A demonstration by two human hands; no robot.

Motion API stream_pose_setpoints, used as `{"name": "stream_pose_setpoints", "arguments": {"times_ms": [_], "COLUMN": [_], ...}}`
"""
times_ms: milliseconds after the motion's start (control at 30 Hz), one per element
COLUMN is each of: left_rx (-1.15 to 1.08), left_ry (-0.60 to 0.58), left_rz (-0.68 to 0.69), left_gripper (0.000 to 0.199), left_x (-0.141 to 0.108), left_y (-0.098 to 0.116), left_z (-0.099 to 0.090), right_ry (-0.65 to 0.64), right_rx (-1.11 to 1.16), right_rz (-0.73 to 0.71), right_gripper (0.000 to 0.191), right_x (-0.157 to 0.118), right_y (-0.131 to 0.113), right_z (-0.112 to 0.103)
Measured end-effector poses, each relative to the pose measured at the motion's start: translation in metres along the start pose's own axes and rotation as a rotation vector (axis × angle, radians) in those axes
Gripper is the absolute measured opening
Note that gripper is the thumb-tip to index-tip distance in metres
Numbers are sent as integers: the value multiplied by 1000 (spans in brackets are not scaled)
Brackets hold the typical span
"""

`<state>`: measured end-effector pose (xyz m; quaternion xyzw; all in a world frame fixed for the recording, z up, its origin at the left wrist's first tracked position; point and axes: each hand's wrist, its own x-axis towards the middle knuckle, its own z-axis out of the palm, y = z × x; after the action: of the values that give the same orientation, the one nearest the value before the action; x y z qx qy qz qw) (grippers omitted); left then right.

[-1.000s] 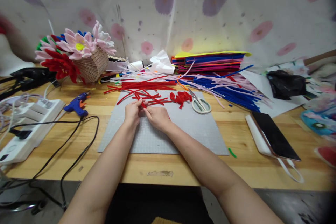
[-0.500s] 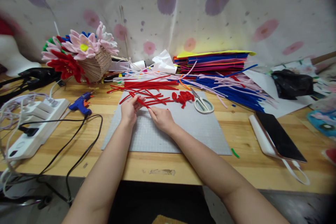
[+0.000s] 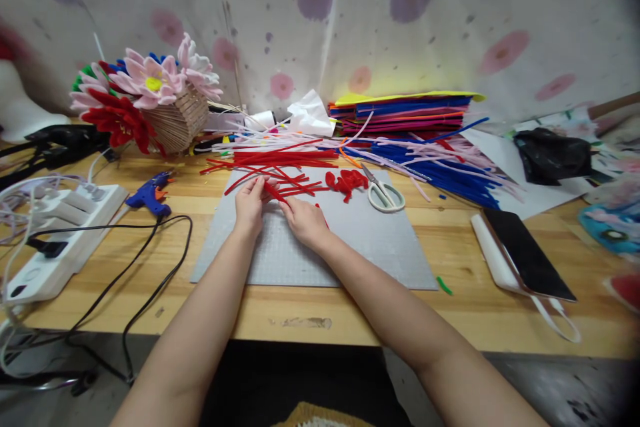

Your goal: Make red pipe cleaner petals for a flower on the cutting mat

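Observation:
Between my hands, above the grey cutting mat (image 3: pixel 280 260), stretches a red pipe cleaner (image 3: pixel 275 193). My left hand (image 3: pixel 250 207) pinches its far end, and my right hand (image 3: pixel 305 219) grips the near end with fingertips together. A short red tail shows by my right hand's outer side. Cut red pipe cleaners (image 3: pixel 305 187) lie loose just beyond my fingers, partly hidden by them. Right of these rest several curled red pieces (image 3: pixel 347 182) and a pair of scissors (image 3: pixel 386 197) with pale handles.
A blue glue gun (image 3: pixel 150 195) and a white power strip (image 3: pixel 65 247) with trailing cords are on the left. Behind stands a basket of fuzzy flowers (image 3: pixel 170 117). Bundled coloured pipe cleaners (image 3: pixel 400 117) lie at the back. A phone (image 3: pixel 527 250) is at right.
My left fingers have shifted along the red pipe cleaner toward my right hand, and its visible stretch is shorter. The whole view has tilted slightly.

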<state>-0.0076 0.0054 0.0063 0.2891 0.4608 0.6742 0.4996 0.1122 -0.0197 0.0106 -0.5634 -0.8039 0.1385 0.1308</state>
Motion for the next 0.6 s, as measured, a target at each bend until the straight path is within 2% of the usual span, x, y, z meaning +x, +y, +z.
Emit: {"name": "stream_pose_setpoints", "arguments": {"times_ms": [133,267,600], "left_rx": [-17,-24,2], "left_ry": [97,213,233], "left_rz": [-51,-71,-158], "left_gripper": [14,9,11], "left_x": [5,8,4], "left_y": [-1,2,13], "left_z": [0,-1,-2], "right_ry": [-4,-13,33], "right_rx": [-45,-37,-29], "right_rz": [-40,-169,-295], "right_gripper": [49,48,43], "right_x": [1,0,-1], "right_y": [-1,-8,-12], "right_z": [1,-3,0]}}
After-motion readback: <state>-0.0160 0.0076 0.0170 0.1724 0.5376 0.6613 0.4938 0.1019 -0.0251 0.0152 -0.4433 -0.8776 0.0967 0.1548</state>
